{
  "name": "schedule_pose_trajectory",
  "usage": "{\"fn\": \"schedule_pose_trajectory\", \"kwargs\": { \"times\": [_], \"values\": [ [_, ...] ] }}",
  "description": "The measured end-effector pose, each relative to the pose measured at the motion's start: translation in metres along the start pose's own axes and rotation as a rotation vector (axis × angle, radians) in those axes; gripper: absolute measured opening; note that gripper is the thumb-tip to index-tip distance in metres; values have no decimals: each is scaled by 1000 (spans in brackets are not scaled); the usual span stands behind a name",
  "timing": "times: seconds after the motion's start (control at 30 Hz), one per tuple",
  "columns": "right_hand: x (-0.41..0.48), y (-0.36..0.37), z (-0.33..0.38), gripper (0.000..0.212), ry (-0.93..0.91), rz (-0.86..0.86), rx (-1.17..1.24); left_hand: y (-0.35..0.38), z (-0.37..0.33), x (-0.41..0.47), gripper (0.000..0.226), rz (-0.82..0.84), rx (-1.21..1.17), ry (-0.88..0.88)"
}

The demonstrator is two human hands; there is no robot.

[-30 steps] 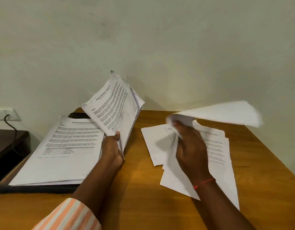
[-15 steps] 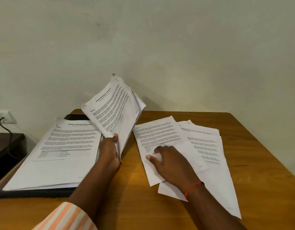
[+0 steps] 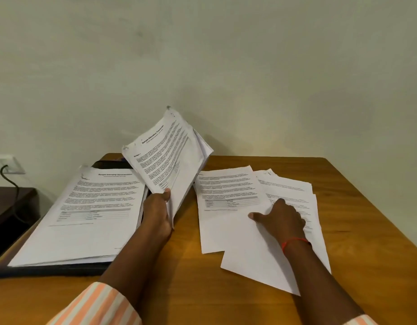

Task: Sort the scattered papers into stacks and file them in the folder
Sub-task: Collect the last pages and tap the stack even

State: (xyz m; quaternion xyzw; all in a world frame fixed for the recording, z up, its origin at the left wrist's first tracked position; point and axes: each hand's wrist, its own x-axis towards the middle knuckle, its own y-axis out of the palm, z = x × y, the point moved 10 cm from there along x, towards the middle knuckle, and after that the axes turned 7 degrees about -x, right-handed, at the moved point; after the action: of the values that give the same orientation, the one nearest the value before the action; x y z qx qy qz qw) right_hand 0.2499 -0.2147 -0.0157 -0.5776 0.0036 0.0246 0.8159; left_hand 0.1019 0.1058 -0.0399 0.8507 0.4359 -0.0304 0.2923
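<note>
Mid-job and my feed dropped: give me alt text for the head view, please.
The person's left hand grips a tilted bundle of printed white sheets at a brown wooden table, while the right hand rests flat on loose printed white sheets fanned out beside it. At left, a thick white paper stack lies on a flat black folder.

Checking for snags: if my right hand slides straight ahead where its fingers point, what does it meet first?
Only more of the sheets under the right hand, then bare table, probably the wall beyond; depth is unclear.
</note>
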Motion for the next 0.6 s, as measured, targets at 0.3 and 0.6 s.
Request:
{"fn": "schedule_pose_trajectory", "kwargs": {
  "times": [0.3,0.6],
  "values": [
    [-3,-19,20,29,-147,-43,635,11,-1,1,20,81,216,22],
    [-20,-8,50,14,-243,150,1016,31,-4,-11,34,217,507,214]
  ]
}}
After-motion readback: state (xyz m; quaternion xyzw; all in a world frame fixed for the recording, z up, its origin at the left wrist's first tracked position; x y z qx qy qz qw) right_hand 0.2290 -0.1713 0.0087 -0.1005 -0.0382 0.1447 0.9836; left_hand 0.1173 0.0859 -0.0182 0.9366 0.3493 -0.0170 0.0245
